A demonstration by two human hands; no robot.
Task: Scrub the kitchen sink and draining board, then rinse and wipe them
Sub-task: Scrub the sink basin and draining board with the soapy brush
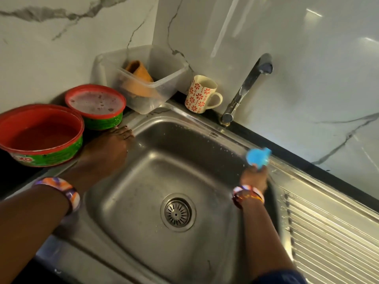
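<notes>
While the left hand (106, 148) lies flat on the sink (143, 181) rim beside two red tubs (41, 136), fingers together, the right hand (255, 177) grips a blue scrubber (258, 157), blurred, at the sink's far right edge, just beside the draining board (328, 232)

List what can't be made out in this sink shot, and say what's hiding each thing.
Head view only:
- Blue scrubber: motion-blurred, so its exact type is unclear; the right hand covers its lower part.
- Label on the near red tub: cut off by the tub's curve and the left hand.
- Contents of the clear plastic box: cloudy walls blur the brown item.
- Draining board: cut off by the right edge.
</notes>
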